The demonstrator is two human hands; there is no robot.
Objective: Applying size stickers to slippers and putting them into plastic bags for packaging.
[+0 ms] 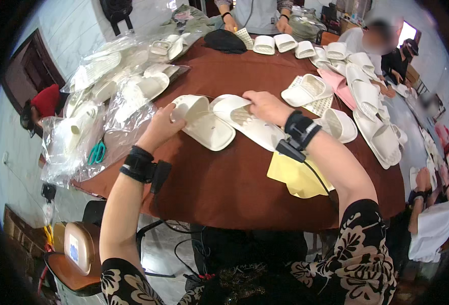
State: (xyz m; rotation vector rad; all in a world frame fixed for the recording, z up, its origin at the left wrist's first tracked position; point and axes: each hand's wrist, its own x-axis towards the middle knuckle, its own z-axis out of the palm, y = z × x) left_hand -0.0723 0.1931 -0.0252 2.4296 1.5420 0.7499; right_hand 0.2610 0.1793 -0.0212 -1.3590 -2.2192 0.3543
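Note:
Two white slippers lie side by side on the brown tablecloth in front of me. My left hand (164,125) holds the outer edge of the left slipper (210,131), with thumb and fingers curled at its strap. On the right slipper (257,131), my right hand (267,107) grips the top of the strap, covering part of it. The two slippers touch or nearly touch at their straps. A black band with a small device sits on each of my wrists.
Bagged white slippers (146,87) and teal-handled scissors (96,152) lie at the left. Yellow sheets (296,175) are near my right forearm. More white slippers (366,96) and a pink slipper (339,87) line the right edge. Across the table (234,193) a person handles a textured piece (244,38).

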